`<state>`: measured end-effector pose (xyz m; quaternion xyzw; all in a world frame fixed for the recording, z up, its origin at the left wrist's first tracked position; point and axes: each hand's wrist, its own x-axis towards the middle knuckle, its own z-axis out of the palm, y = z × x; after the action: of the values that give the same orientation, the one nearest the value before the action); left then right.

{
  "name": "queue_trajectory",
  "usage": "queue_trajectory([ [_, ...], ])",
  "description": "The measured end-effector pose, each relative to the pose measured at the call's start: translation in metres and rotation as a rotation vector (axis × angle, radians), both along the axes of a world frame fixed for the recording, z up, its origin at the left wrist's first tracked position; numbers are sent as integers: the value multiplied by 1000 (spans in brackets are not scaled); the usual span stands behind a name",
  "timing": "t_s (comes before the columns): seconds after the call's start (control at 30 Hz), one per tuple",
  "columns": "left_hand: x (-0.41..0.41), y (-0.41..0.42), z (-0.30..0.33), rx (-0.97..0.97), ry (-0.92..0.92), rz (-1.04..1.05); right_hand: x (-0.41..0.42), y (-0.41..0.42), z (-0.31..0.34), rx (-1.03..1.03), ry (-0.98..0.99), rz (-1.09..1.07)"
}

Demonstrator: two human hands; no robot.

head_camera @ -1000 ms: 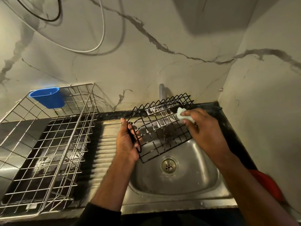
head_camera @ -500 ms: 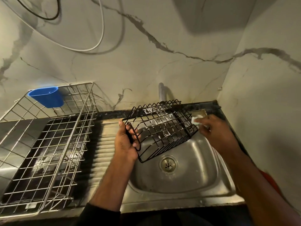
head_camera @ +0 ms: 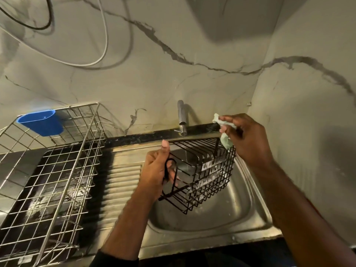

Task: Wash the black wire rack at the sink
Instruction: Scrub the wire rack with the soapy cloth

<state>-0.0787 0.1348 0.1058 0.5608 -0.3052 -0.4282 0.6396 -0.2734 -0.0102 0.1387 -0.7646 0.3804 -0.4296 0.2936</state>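
Two hands, one black rack (head_camera: 204, 174), one sink (head_camera: 240, 212). The left hand (head_camera: 156, 174) grips the rack's end over the sink. The right hand (head_camera: 244, 139) pinches one cloth (head_camera: 225, 141). The rack is tilted, thin black wires.

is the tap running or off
Running: a thin stream of water falls from the tap through the black wire rack, which the left hand holds over the sink.
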Motion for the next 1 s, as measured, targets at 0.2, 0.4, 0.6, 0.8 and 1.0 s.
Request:
queue_trajectory([
  [0.2, -8, -3, -2, -33, -417, -18, 9, 26, 23, -36, 147, 409],
  [0.4, -4, -2, 0, -29, -408, 75, 16, 27, 3, -21, 219, 526],
  [0.6, -1, 3, 4, -82, -478, 113, 3, -8, -33, -19, 309, 315],
  [0.8, -3, 2, 4, -73, -499, 147, -3, -23, -49, 86, 325, 50],
  [1.0, -8, -2, 1, -5, -514, 154, 9, 27, 4, 19, 139, 342],
])
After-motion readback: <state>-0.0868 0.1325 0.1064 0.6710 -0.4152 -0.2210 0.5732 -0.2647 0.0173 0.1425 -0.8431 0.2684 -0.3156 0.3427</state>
